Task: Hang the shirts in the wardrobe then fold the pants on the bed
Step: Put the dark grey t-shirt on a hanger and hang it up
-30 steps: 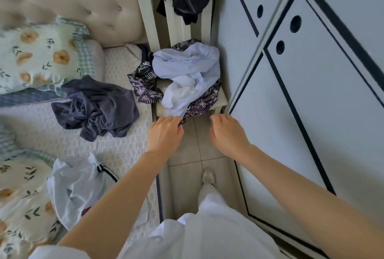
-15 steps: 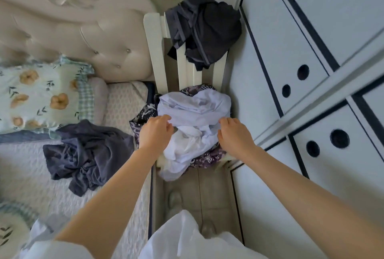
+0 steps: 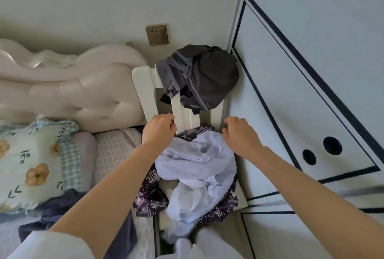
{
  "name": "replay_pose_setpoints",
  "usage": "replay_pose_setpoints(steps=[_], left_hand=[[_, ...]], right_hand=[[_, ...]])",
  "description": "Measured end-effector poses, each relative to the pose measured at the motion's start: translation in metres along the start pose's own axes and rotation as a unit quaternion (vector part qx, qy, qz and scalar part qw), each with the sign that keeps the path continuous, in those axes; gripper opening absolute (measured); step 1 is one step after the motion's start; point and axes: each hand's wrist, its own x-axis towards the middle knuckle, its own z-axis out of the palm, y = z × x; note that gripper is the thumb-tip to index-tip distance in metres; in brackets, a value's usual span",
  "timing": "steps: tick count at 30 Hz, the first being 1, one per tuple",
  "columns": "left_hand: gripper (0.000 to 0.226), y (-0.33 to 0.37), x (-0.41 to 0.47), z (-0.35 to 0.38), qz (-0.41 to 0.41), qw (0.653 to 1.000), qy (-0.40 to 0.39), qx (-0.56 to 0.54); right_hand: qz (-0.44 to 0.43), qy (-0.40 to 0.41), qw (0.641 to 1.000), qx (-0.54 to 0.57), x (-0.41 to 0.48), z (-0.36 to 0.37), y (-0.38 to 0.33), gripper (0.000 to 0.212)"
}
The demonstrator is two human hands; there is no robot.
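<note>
While the left hand (image 3: 159, 130) and right hand (image 3: 239, 134) hover empty, fingers loosely curled, over the pale lilac shirt (image 3: 197, 165) heaped on the white chair (image 3: 143, 92), a careless grab could drag the patterned garment (image 3: 149, 198) beneath off the seat.

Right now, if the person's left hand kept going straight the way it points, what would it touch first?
Most likely the chair's white backrest slat, which sits just ahead of the left hand. The dark grey garment draped over the backrest hangs higher. Depth is hard to judge.
</note>
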Motion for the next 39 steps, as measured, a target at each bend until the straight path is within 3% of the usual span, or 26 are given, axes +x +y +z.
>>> replay_pose_setpoints(steps=[5, 10, 15, 19, 22, 25, 27, 30, 32, 35, 37, 39], left_hand=[[0.041, 0.015, 0.081, -0.005, 0.022, 0.999, -0.009, 0.025], [0.072, 0.037, 0.163, -0.017, 0.039, 0.999, 0.013, 0.035], [0.076, 0.051, 0.229, -0.022, 0.052, 0.996, 0.033, 0.071], [0.058, 0.052, 0.251, -0.013, 0.059, 0.995, 0.016, 0.076], [0.026, 0.051, 0.254, -0.008, 0.074, 0.991, 0.108, 0.023], [0.017, 0.05, 0.244, -0.006, 0.09, 0.981, 0.173, 0.002], [0.014, 0.05, 0.233, -0.005, 0.099, 0.978, 0.186, 0.0], [0.01, 0.042, 0.215, 0.0, 0.115, 0.983, 0.143, -0.01], [0.009, 0.031, 0.202, 0.004, 0.137, 0.987, 0.08, 0.005], [0.01, 0.021, 0.188, 0.002, 0.147, 0.989, -0.027, -0.003], [0.012, 0.019, 0.181, -0.004, 0.12, 0.989, -0.083, -0.015], [0.012, 0.015, 0.174, -0.008, 0.085, 0.99, -0.105, -0.052]], right_hand=[[0.014, 0.019, 1.0, 0.019, 0.075, -0.021, 0.013, 0.023], [0.018, 0.018, 0.998, 0.057, 0.155, -0.041, 0.021, 0.053], [0.003, 0.016, 0.997, 0.074, 0.225, -0.043, 0.018, 0.073], [0.001, -0.003, 0.997, 0.078, 0.259, -0.034, 0.02, 0.072], [-0.004, 0.001, 1.0, 0.031, 0.27, -0.027, 0.02, 0.065], [0.005, 0.052, 0.998, 0.022, 0.272, -0.023, 0.019, 0.051], [0.007, 0.074, 0.997, 0.036, 0.271, -0.02, 0.018, 0.053], [-0.004, 0.089, 0.995, 0.041, 0.265, -0.018, 0.014, 0.081], [-0.026, 0.082, 0.996, 0.017, 0.259, -0.018, 0.013, 0.089], [-0.037, 0.056, 0.998, -0.022, 0.249, -0.014, 0.015, 0.062], [-0.043, 0.07, 0.996, -0.033, 0.242, -0.008, 0.015, 0.034], [-0.05, 0.061, 0.996, -0.043, 0.235, -0.003, 0.014, 0.02]])
